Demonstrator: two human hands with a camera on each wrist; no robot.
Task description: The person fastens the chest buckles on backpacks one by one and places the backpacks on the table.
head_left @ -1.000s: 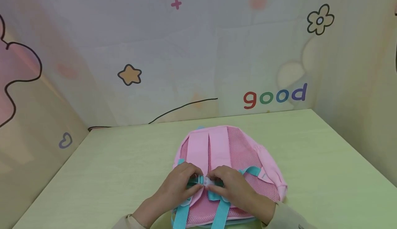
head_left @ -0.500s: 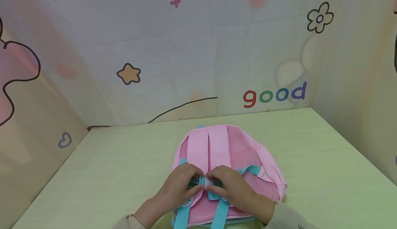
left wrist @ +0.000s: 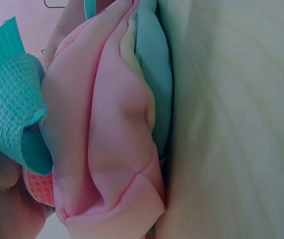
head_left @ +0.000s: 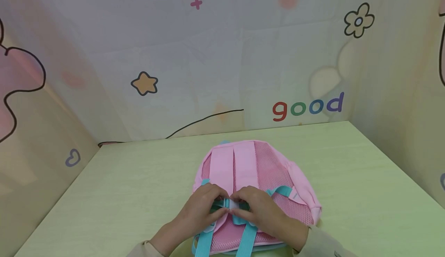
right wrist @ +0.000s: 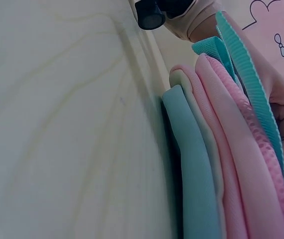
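A pink backpack point(head_left: 274, 164) with a mesh back panel lies with its straps facing up. Over its middle, a pale buckle point(head_left: 234, 206) on teal webbing sits between both hands. My left hand point(head_left: 198, 210) pinches the buckle's left end, thumb below and fingers above. From the other side my right hand point(head_left: 260, 210) grips the right end in the same way. The fingers hide part of the buckle, so I cannot tell whether its halves are fully joined. In the left wrist view a loop of teal webbing point(left wrist: 17, 104) hangs beside the pink side of the bag.
The bag rests on a pale green table point(head_left: 121, 183). Two teal straps point(head_left: 247, 239) run down towards the near edge. Behind stands a printed cloth backdrop point(head_left: 194, 56), with side walls at left and right. A dark wrist device point(right wrist: 152, 15) shows in the right wrist view.
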